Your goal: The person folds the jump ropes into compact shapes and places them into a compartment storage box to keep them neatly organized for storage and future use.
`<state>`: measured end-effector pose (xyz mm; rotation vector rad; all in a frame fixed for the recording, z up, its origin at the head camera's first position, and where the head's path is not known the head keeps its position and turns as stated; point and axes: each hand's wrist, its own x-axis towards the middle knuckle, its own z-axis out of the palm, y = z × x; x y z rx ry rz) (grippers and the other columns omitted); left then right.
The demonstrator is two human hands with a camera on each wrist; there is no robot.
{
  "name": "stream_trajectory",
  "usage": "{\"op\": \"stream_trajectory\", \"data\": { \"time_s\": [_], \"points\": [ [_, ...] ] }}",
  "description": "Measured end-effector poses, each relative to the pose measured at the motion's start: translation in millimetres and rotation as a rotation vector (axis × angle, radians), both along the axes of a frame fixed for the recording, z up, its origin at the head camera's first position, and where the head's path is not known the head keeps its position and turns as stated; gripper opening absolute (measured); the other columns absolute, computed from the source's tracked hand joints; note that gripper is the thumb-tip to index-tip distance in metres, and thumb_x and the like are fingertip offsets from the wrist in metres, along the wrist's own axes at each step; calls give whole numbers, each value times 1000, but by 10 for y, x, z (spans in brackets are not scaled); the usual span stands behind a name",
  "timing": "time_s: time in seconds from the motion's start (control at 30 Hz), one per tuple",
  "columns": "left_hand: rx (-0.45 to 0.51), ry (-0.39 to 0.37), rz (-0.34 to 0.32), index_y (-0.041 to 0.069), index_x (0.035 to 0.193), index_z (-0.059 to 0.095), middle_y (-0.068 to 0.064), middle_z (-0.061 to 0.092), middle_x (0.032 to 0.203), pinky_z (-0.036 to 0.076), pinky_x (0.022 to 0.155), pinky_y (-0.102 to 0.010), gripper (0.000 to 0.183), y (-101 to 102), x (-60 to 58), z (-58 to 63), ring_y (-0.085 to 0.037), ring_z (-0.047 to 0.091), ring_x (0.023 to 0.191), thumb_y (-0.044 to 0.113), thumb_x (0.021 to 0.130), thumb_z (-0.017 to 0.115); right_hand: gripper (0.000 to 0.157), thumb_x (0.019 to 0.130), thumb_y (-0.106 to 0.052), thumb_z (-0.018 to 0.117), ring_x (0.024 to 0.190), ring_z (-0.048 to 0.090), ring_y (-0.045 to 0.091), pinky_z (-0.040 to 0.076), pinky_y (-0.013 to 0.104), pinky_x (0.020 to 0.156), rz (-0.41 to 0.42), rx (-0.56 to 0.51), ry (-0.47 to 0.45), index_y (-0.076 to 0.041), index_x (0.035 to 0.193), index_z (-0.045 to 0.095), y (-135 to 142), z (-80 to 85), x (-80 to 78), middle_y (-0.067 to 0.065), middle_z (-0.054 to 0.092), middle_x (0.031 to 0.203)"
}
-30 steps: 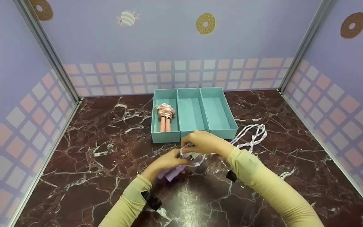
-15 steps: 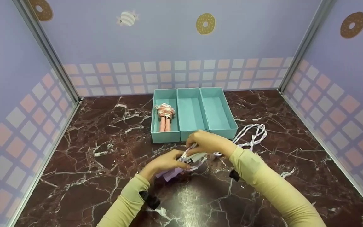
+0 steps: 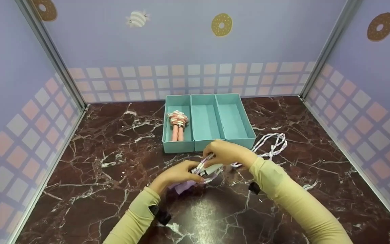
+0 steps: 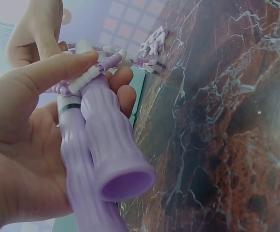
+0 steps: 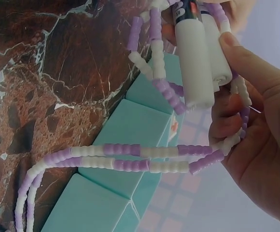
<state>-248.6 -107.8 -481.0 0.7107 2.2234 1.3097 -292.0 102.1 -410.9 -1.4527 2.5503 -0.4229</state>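
Observation:
My left hand (image 3: pixel 178 172) grips both handles (image 4: pixel 113 130) of a purple and white jump rope side by side, its thumb pressing on beads near their upper ends. The handles' white ends (image 5: pixel 195 63) stick out past the fingers in the right wrist view. Close beside it, my right hand (image 3: pixel 227 151) holds the rope's beaded cord (image 5: pixel 130 159) between thumb and curled fingers. Some cord loops around the handles, and a doubled length trails from the right hand. The loose remainder of the cord (image 3: pixel 276 144) lies on the table at right.
Behind the hands stands a teal three-compartment tray (image 3: pixel 178 147). Its left compartment holds a bundled jump rope (image 3: pixel 178 120) with pink handles. The marbled table (image 3: pixel 113 196) is bounded by patterned panels at the back and both sides.
My right hand has moved slightly right, away from the left, and the cord between them is drawn straighter. The left hand stays nearly in place, still holding the handles.

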Motion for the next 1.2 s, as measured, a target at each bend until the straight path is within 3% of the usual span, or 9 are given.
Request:
{"op": "stream_trajectory", "data": {
  "time_s": [0.2, 0.47, 0.7, 0.9, 1.03, 1.2],
  "points": [
    [4, -34, -3, 3, 119, 66, -13, 72, 97, 54, 67, -23, 37, -26, 31, 21, -8, 62, 70, 15, 84, 73, 22, 85, -31, 76, 68, 58, 8, 50, 20, 65, -3, -13, -30, -9, 88, 74, 51, -17, -33, 3, 74, 83],
    [-87, 95, -83, 9, 117, 67, -6, 69, 96, 50, 73, -23, 33, -45, 38, 54, -6, 58, 75, 20, 86, 73, 20, 86, -29, 75, 65, 54, 1, 46, 17, 62, 4, -37, -123, -9, 89, 75, 132, -51, -51, 3, 75, 81],
    [-106, 134, -116, 10, 112, 67, -4, 68, 95, 48, 76, -22, 27, -30, 49, 88, -3, 56, 78, 19, 87, 73, 20, 87, -29, 75, 63, 55, 1, 47, 16, 62, -22, -42, -198, -10, 92, 76, 182, -42, -30, 3, 75, 83],
    [-106, 154, -136, 10, 113, 67, -6, 69, 98, 48, 78, -21, 29, -28, 69, 110, -2, 56, 80, 18, 86, 73, 19, 87, -29, 74, 53, 52, 0, 46, 17, 54, -49, -50, -293, -11, 94, 77, 212, -45, -36, 4, 76, 82],
    [-76, 134, -172, 7, 117, 66, -10, 69, 99, 49, 75, -18, 32, -31, 79, 135, -1, 57, 77, 16, 87, 73, 19, 89, -26, 73, 53, 55, 5, 47, 17, 53, -45, -94, -349, -11, 99, 77, 245, -58, -47, 6, 77, 87],
    [-24, 109, -199, 2, 114, 65, -15, 69, 95, 48, 66, -17, 29, -28, 77, 168, -4, 57, 71, 15, 89, 71, 19, 91, -23, 70, 49, 56, 21, 44, 16, 46, -53, -164, -396, -10, 104, 77, 295, -115, -77, 9, 77, 85]
  ]
}}
